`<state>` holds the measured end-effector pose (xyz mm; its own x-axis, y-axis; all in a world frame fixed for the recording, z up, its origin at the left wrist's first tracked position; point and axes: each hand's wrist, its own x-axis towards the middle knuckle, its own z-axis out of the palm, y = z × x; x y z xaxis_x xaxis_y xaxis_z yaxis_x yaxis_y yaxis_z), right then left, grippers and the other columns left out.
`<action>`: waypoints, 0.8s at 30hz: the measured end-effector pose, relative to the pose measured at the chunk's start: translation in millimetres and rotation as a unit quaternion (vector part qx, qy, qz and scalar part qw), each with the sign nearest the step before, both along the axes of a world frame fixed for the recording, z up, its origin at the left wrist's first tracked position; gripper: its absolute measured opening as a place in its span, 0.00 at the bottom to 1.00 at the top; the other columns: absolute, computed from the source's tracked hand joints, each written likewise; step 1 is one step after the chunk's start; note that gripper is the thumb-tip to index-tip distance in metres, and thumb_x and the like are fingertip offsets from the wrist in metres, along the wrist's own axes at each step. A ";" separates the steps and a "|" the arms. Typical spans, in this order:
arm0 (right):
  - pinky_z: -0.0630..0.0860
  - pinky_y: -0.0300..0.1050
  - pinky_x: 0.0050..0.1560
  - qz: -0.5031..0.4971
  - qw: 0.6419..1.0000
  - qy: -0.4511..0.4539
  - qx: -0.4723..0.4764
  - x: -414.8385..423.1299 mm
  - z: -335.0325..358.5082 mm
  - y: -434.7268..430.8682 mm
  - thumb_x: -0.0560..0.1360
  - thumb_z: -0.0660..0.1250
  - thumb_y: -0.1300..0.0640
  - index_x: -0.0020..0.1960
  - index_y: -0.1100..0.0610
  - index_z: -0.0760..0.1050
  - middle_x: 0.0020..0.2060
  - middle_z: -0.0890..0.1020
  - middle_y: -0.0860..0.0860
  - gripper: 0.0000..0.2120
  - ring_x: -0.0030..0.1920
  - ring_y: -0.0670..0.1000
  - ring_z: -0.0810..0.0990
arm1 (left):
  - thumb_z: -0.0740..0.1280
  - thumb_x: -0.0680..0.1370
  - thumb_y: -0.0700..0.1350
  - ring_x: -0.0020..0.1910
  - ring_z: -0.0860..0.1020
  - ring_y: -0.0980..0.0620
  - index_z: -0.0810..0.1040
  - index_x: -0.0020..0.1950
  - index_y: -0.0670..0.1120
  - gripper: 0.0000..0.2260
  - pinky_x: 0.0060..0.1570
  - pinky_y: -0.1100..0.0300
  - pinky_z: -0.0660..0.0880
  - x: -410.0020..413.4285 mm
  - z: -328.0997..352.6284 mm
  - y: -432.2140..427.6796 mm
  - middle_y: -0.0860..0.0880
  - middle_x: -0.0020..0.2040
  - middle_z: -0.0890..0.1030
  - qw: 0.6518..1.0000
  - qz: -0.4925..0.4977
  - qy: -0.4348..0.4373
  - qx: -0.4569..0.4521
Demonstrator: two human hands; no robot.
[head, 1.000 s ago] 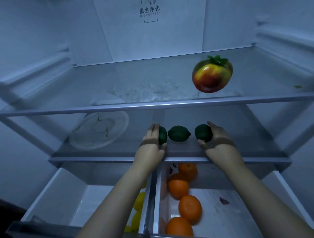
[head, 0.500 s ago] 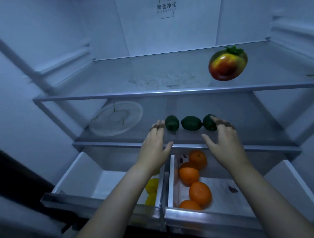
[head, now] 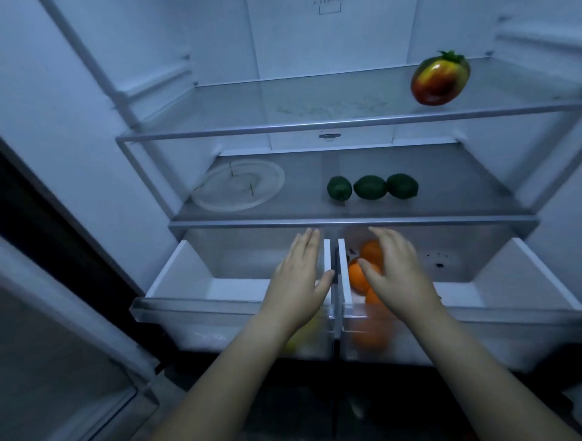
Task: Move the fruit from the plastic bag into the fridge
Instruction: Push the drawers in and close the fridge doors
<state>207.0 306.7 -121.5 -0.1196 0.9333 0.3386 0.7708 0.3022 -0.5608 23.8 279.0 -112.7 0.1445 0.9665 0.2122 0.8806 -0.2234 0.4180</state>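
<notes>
Just beyond my fingertips (head: 310,235), on the shelf (head: 346,223) above them, three limes (head: 370,188) lay, while my left hand (head: 299,278) and right hand (head: 398,272) hung empty, fingers (head: 388,243) loose and uncurled, over the drawers (head: 201,310), so I judged it wisest to draw back low, under that shelf edge.

No text can be read from here. High on the fridge back wall (head: 329,47), a row of tiny printed letters (head: 328,2) sits above a small outlined box (head: 329,10), cut by the frame edge and too faint to make out.
</notes>
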 end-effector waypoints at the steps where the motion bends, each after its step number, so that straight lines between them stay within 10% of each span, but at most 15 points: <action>1: 0.62 0.47 0.67 0.002 1.000 -0.004 0.002 -3.4 -5.3 -7.9 0.74 0.66 0.53 0.70 0.56 0.64 0.67 0.69 0.51 0.26 0.67 0.53 0.65 | 0.56 0.80 0.55 0.76 0.46 0.56 0.46 0.78 0.49 0.30 0.73 0.56 0.52 -2.1 -4.4 -7.5 0.54 0.78 0.47 1.000 -0.003 0.005 0.000; 9: 0.68 0.53 0.62 -0.039 0.997 -0.054 0.031 -26.5 -39.7 -57.1 0.75 0.66 0.53 0.66 0.57 0.70 0.63 0.74 0.53 0.21 0.64 0.56 0.71 | 0.44 0.76 0.61 0.76 0.52 0.51 0.54 0.77 0.46 0.32 0.73 0.53 0.50 -19.9 -46.5 -49.1 0.49 0.77 0.56 0.997 -0.041 0.060 0.005; 14: 0.69 0.53 0.61 -0.081 0.991 -0.076 0.075 -32.5 -54.8 -77.7 0.76 0.55 0.47 0.62 0.57 0.73 0.59 0.77 0.54 0.21 0.61 0.56 0.74 | 0.54 0.77 0.55 0.71 0.66 0.45 0.67 0.71 0.44 0.25 0.68 0.43 0.64 -25.3 -69.3 -62.6 0.46 0.71 0.70 0.984 -0.050 0.148 0.080; 24: 0.50 0.52 0.75 -0.066 0.972 -0.202 0.102 -24.3 -76.4 -101.0 0.77 0.57 0.51 0.73 0.56 0.63 0.71 0.67 0.55 0.25 0.73 0.54 0.60 | 0.61 0.77 0.47 0.75 0.57 0.47 0.59 0.76 0.45 0.28 0.72 0.48 0.56 -37.8 -99.8 -73.2 0.47 0.76 0.60 0.966 -0.076 0.160 0.187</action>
